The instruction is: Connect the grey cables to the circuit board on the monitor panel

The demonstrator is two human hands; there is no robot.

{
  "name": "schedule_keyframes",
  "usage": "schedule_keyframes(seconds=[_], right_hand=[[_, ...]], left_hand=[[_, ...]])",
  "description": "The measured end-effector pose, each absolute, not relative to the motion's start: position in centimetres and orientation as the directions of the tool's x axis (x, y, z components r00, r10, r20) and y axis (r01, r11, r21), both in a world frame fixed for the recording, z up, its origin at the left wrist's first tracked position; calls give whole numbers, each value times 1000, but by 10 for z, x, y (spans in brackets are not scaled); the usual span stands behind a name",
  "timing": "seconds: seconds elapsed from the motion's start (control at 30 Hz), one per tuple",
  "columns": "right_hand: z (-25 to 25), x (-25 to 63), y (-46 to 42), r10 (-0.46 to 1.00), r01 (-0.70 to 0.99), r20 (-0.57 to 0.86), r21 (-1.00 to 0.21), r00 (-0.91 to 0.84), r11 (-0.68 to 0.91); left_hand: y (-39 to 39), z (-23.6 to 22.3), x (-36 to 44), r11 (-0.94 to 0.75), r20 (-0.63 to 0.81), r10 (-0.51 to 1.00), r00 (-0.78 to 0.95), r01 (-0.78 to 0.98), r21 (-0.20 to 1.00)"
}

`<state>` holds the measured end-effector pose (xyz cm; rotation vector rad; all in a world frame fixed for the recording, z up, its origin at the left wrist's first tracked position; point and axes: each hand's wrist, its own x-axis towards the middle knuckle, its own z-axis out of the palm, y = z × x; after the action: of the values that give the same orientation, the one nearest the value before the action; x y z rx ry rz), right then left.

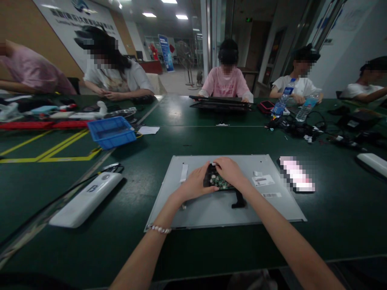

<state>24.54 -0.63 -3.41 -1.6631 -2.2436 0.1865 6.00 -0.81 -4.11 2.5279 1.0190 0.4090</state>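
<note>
Head view: your left hand is wrapped partway round a small green circuit board in a black plastic frame, thumb along the near edge, fingers at the left side; that grip is partly closed on it. Your right hand has bent fingers at the frame's far edge, touching it; how tightly that grip closes, you can't tell from here. The board has a rough, bumpy face of tiny parts and sits over the middle of a flat, smooth grey panel, roughly rectangular with thin edges. A bent black piece sticks out toward you. White paper labels on the panel's right, pale strip on its left. Beaded bracelet on your left wrist.

Dark green, slightly glossy surface under it all. Glossy white rounded case to your left, ribbed blue plastic basket beyond it, pixelated slab just right of the panel. Clear plastic bottles stand farther off, near seated people.
</note>
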Motion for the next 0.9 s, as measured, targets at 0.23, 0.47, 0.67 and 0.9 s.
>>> schedule_keyframes(seconds=[0.23, 0.47, 0.67, 0.9], right_hand=[[-16, 271, -17, 948, 883, 219, -362, -230, 298], [-23, 367, -47, 991, 906, 133, -416, -16, 71], [-52, 401, -61, 995, 874, 20, -481, 94, -73], [-61, 402, -60, 999, 849, -10, -526, 47, -45]], left_hand=[[-9, -39, 59, -655, 116, 715, 690, 602, 456], [-14, -31, 59, -640, 105, 726, 680, 612, 464], [-14, -30, 61, -641, 98, 726, 681, 617, 457], [-14, -28, 62, -634, 79, 722, 688, 611, 474]])
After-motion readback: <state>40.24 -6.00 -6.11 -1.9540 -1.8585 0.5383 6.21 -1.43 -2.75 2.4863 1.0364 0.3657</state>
